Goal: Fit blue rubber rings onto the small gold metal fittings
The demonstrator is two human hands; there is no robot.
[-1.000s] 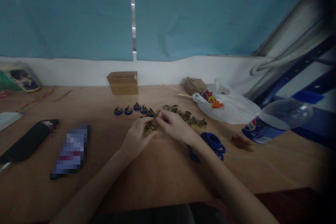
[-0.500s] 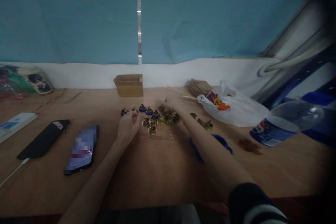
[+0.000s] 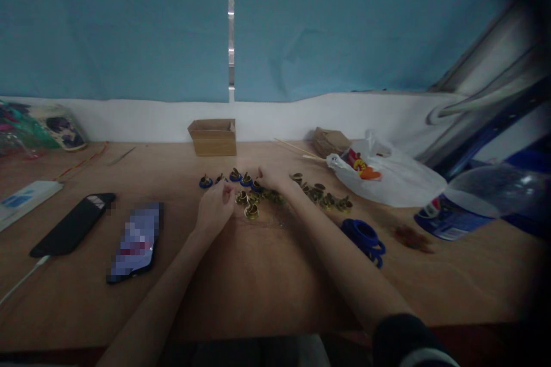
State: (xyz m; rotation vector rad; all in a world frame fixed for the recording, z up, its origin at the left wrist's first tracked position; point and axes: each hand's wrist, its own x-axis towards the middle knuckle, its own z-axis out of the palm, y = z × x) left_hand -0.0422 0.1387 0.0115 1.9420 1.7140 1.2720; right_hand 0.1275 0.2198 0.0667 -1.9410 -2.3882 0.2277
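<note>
Five blue-based brass pieces (image 3: 235, 175) line the bench (image 3: 258, 281), and the left hand (image 3: 214, 207) is right there, fingers curled just on their near side! The right hand (image 3: 278, 179) bends its fingers beside the rightmost one; whether either grips anything, I can't tell. Plain brass pieces (image 3: 252, 211) crowd nearby, too overlapped to count. One open box (image 3: 214, 142) stands far.

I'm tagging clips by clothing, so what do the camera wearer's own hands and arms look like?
Both the left hand and right hand are bare, with no gloves showing. The right arm has a dark sleeve with a pale stripe, its edge well back from the wrist. The left arm shows no sleeve within the picture.
</note>
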